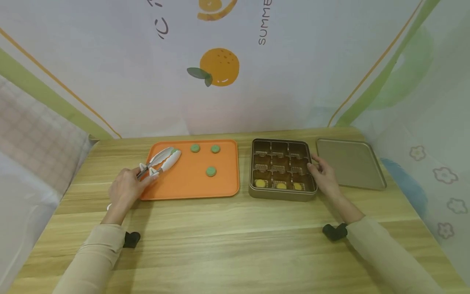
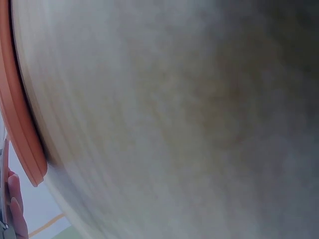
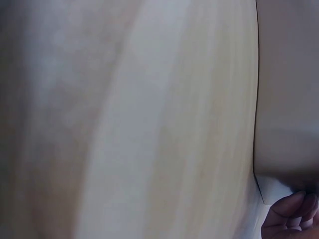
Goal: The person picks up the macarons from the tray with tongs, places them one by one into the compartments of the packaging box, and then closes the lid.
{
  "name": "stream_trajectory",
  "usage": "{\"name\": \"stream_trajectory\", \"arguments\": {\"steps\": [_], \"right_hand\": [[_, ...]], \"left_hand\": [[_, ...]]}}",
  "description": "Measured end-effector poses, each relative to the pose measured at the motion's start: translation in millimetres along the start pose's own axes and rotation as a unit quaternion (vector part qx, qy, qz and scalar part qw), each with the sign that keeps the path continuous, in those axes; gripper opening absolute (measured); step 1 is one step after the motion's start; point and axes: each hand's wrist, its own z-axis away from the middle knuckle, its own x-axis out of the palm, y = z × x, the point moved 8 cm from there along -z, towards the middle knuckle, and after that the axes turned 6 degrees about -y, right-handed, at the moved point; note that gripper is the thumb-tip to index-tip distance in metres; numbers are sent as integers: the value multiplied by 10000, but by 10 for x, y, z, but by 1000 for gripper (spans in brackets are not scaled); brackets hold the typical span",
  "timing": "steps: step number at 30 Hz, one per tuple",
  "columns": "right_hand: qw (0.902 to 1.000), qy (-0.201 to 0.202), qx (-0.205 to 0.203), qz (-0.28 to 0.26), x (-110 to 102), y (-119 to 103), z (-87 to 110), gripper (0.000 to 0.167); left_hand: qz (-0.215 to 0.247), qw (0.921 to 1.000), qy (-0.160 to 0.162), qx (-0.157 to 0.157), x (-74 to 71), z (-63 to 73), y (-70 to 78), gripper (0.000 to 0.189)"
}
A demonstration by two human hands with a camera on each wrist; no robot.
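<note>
My left hand [image 1: 126,188] holds a pair of metal tongs with white tips [image 1: 171,160] over the left part of an orange tray [image 1: 191,185]. A green round cookie [image 1: 174,151] lies between the tong tips, partly hidden by them. Several more green cookies [image 1: 211,171] lie apart on the tray. On the right, my right hand [image 1: 324,177] grips the right side of a bronze tin box [image 1: 282,194], thumb at its rim. A brown divided insert fills the box; yellow round cookies [image 1: 260,183] sit in its front row of compartments.
A flat bronze lid [image 1: 358,163] lies just right of the box, close to my right hand. Wooden table [image 1: 227,245] surface stretches in front of the tray and box. A white printed cloth [image 1: 154,90] hangs along the table's back edge.
</note>
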Motion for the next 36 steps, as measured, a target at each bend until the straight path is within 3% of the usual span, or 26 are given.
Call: {"name": "stream_trajectory", "arguments": {"steps": [12, 20, 26, 32, 36], "right_hand": [[10000, -39, 3, -31, 9, 7, 4, 58], [9997, -53, 88, -243, 14, 20, -7, 60], [9998, -42, 106, -141, 10, 17, -9, 59], [9999, -50, 53, -121, 8, -18, 5, 58], [9999, -89, 32, -134, 5, -19, 2, 56]], "left_hand": [[62, 9999, -72, 38, 19, 35, -16, 52], [318, 9992, -120, 209, -2, 75, 108, 51], [492, 9971, -199, 548, -8, 138, 367, 54], [756, 9918, -81, 1029, 0, 206, 707, 51], [895, 9879, -225, 1246, 31, 238, 964, 46]]}}
